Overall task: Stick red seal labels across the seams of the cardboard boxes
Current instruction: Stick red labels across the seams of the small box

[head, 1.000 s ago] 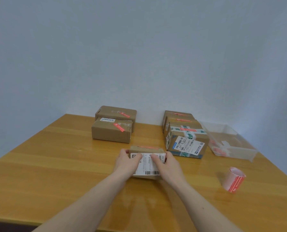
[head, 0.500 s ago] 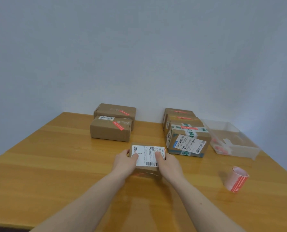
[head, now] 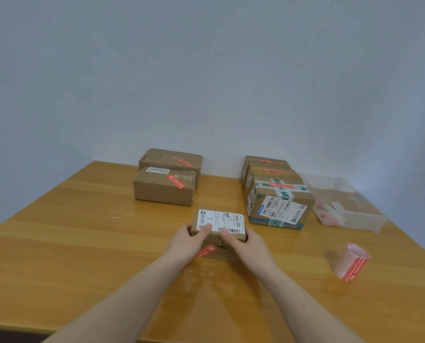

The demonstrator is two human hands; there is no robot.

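Note:
A small cardboard box (head: 220, 222) with a white shipping label on its upward face sits at the table's middle. My left hand (head: 190, 240) grips its left end and my right hand (head: 247, 243) grips its right end. A red seal label (head: 206, 250) shows on the box's near face, between my hands. The roll of red seal labels (head: 352, 262) stands on the table to the right, apart from both hands.
Two sealed boxes (head: 165, 188) lie at the back left. A row of three sealed boxes (head: 278, 201) lies at the back right. A clear plastic bin (head: 350, 206) sits beyond them, against the wall. The wooden table (head: 70, 243) runs to the near edge.
Both hands have tipped the small box over toward me. The shipping label now faces up and the red seal has come round to the near face.

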